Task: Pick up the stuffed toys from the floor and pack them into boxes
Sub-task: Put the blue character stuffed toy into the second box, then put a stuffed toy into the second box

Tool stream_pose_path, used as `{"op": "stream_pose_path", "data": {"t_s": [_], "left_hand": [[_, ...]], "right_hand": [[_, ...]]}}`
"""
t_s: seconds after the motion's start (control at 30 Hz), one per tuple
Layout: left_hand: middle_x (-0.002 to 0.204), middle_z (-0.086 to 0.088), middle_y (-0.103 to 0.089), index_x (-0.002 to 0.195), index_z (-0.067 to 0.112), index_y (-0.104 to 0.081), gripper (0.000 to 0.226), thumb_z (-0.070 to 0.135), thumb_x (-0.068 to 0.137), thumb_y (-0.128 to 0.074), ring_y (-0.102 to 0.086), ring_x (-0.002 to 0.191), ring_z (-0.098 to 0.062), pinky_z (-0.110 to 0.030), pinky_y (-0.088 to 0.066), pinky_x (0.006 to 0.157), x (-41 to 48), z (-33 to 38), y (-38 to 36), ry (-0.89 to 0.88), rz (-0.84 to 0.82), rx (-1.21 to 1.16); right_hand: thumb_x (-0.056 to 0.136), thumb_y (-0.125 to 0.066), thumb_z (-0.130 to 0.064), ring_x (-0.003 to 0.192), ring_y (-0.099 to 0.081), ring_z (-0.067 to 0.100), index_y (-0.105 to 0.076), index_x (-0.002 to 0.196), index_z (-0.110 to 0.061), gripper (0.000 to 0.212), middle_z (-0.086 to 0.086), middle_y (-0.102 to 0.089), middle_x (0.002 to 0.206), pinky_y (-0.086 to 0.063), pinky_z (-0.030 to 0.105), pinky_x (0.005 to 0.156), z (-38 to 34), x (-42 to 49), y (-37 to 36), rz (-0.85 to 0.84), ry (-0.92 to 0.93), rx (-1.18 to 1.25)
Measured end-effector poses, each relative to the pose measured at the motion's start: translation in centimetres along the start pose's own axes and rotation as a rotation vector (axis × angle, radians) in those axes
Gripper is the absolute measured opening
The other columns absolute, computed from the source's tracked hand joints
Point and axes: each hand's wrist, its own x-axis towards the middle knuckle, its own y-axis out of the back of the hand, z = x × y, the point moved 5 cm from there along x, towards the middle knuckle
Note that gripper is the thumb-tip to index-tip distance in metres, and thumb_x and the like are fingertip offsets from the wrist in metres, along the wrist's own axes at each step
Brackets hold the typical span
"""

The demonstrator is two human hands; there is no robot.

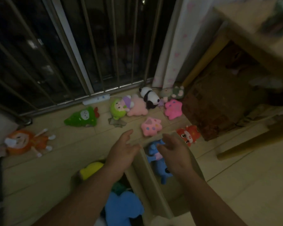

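Note:
Several stuffed toys lie on the floor: an orange doll [25, 141] at the left, a green toy [82, 118], a green-hooded doll [118, 108], a panda [149, 97], a bright pink toy [173, 109], a pink spotted toy [151, 126] and a red toy [189, 134]. Two cardboard boxes stand side by side below me, sharing a rim [141, 167]. The left box holds a yellow toy [91, 169] and a blue toy [122, 207]. The right box holds a blue plush [155, 158]. My left hand [121, 154] and my right hand [175, 152] hover open and empty over the boxes.
A barred metal railing [82, 46] and dark window close the far side, with a white power strip [96, 99] at its foot. A curtain [176, 43] hangs at the right, beside a wooden table [245, 30] with a dark brown box [219, 103] under it.

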Motion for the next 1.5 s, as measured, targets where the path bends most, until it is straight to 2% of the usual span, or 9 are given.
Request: {"op": "stream_pose_path", "data": {"t_s": [0.13,0.23,0.37,0.63,0.77,0.9,1.23,1.37,1.5], "left_hand": [[0.141,0.003,-0.044,0.136,0.035,-0.042,0.058,0.026,0.084,-0.066,-0.053,0.119,-0.018,-0.033,-0.046,0.094,0.2,0.6,4.0,-0.021,-0.008,-0.007],[0.139,0.003,-0.045,0.133,0.036,-0.045,0.055,0.026,0.084,-0.067,-0.053,0.119,-0.018,-0.026,-0.044,0.086,0.9,1.0,6.0,-0.047,-0.006,-0.023],[0.137,0.002,-0.046,0.127,0.039,-0.047,0.051,0.026,0.083,-0.069,-0.054,0.117,-0.019,-0.029,-0.045,0.09,2.6,0.9,6.6,-0.041,-0.009,0.001],[0.134,0.004,-0.049,0.129,0.035,-0.05,0.052,0.03,0.081,-0.069,-0.057,0.113,-0.017,-0.033,-0.046,0.096,9.0,1.6,2.5,-0.007,-0.037,0.113],[0.131,0.002,-0.053,0.128,0.03,-0.05,0.054,0.029,0.079,-0.072,-0.057,0.112,-0.018,-0.029,-0.045,0.093,13.0,3.1,-0.5,-0.029,-0.046,0.164],[0.126,-0.003,-0.053,0.125,0.029,-0.052,0.048,0.021,0.082,-0.07,-0.058,0.108,-0.018,-0.033,-0.046,0.096,17.1,4.2,-3.0,-0.04,-0.062,0.209],[0.119,0.007,-0.053,0.12,0.039,-0.05,0.055,0.043,0.068,-0.069,-0.058,0.107,-0.017,-0.036,-0.046,0.096,34.1,-1.5,-7.1,-0.018,-0.27,0.357],[0.127,-0.001,-0.057,0.126,0.029,-0.051,0.056,0.03,0.073,-0.069,-0.057,0.114,-0.018,-0.032,-0.045,0.095,43.4,-8.1,-11.4,-0.046,-0.415,0.464],[0.121,0.004,-0.053,0.133,0.025,-0.047,0.054,0.021,0.083,-0.067,-0.053,0.108,-0.012,-0.022,-0.041,0.081,48.5,-12.8,-14.5,-0.048,-0.49,0.494]], "right_hand": [[0.09,-0.062,-0.02,0.098,-0.052,0.002,-0.053,0.131,-0.021,0.042,-0.01,-0.056,0.118,-0.037,0.0,0.068,-3.7,-1.3,-2.2,0.058,0.066,0.035],[0.088,-0.065,-0.026,0.109,-0.055,0.009,-0.054,0.13,-0.023,0.044,-0.008,-0.058,0.122,-0.044,0.023,0.09,-4.9,-1.4,-3.5,0.068,0.054,0.083],[0.087,-0.066,-0.027,0.11,-0.056,0.011,-0.055,0.129,-0.023,0.044,-0.007,-0.059,0.12,-0.045,0.031,0.095,-4.6,-0.1,-3.7,0.083,0.041,0.099],[0.088,-0.065,-0.023,0.102,-0.056,0.009,-0.052,0.131,-0.026,0.045,-0.005,-0.056,0.121,-0.043,0.005,0.059,-1.5,6.0,-1.0,0.09,-0.022,0.131],[0.089,-0.064,-0.025,0.087,-0.058,0.001,-0.05,0.134,-0.027,0.047,-0.006,-0.055,0.127,-0.042,0.005,0.056,-0.4,9.7,0.9,0.076,-0.061,0.104],[0.088,-0.065,-0.03,0.108,-0.055,0.011,-0.049,0.135,-0.026,0.05,-0.002,-0.054,0.134,-0.045,0.023,0.087,0.3,13.3,2.4,0.079,-0.094,0.102],[0.087,-0.065,-0.036,0.117,-0.054,0.016,-0.047,0.136,-0.028,0.053,0.0,-0.051,0.139,-0.048,0.035,0.096,7.5,26.7,-4.2,0.173,-0.306,0.152],[0.085,-0.066,-0.039,0.115,-0.054,0.018,-0.048,0.134,-0.031,0.052,0.001,-0.052,0.136,-0.049,0.03,0.089,13.4,33.0,-7.6,0.296,-0.417,0.149],[0.088,-0.064,-0.034,0.095,-0.057,0.015,-0.047,0.136,-0.03,0.051,0.002,-0.051,0.136,-0.045,0.015,0.06,18.5,37.5,-10.4,0.32,-0.542,0.154]]}}
